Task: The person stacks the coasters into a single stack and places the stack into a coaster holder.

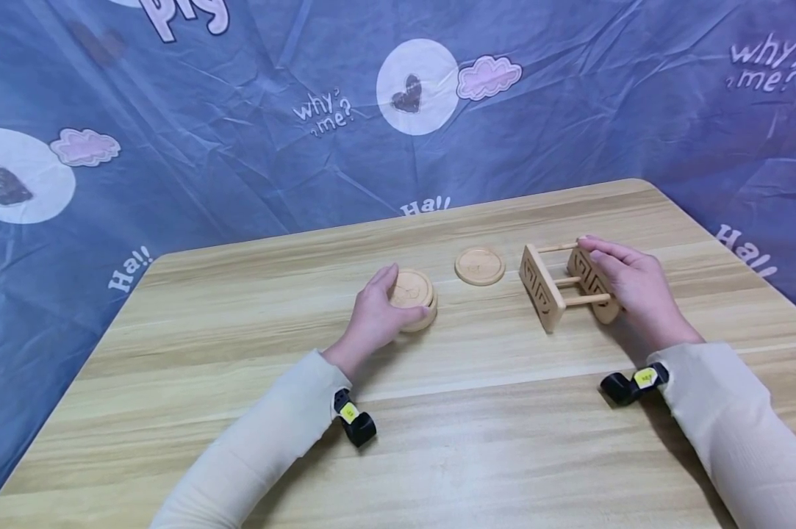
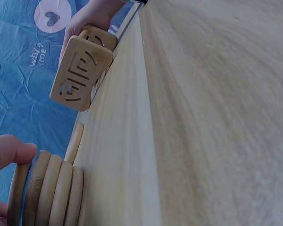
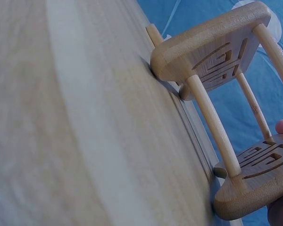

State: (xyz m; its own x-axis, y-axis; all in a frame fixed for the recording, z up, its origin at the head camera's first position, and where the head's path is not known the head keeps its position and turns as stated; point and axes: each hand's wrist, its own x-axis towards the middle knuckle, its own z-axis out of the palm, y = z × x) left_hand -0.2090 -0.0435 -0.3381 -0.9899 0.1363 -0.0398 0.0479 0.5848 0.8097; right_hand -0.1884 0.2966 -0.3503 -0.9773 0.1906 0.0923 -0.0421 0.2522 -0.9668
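Head view is showing both hands busy: the left hand [image 1: 376,317] is spanning the top disc [image 1: 407,288] of a stack, its thumb lying along the near right edge and its fingers along the left. In the left wrist view a thin gap is showing between this disc and the lower discs [image 2: 53,190], which are lying pressed together, flat on the table [image 1: 470,419]. The right hand [image 1: 641,288] is gripping the wooden rack [image 1: 567,281] by its right plate [image 1: 594,283], with fingertips reaching over to the inner side.

Going outward, the rack is lying to the right of the stack, well apart from it, with its left plate [image 1: 543,290] facing the left hand. Both plates are standing on edge, their long axis running roughly away from the person, while the rods [image 1: 586,300] are crossing between them from left to right. So the disc's face is pointing mostly upward, the plates' faces sideways, and the space between the plates is lying beyond the left plate as seen from the left hand. A loose disc [image 1: 480,266] is lying flat between stack and rack, a little farther from the person, nearer the left hand than the right. Behind everything, a printed blue cloth [image 1: 252,169] is hanging
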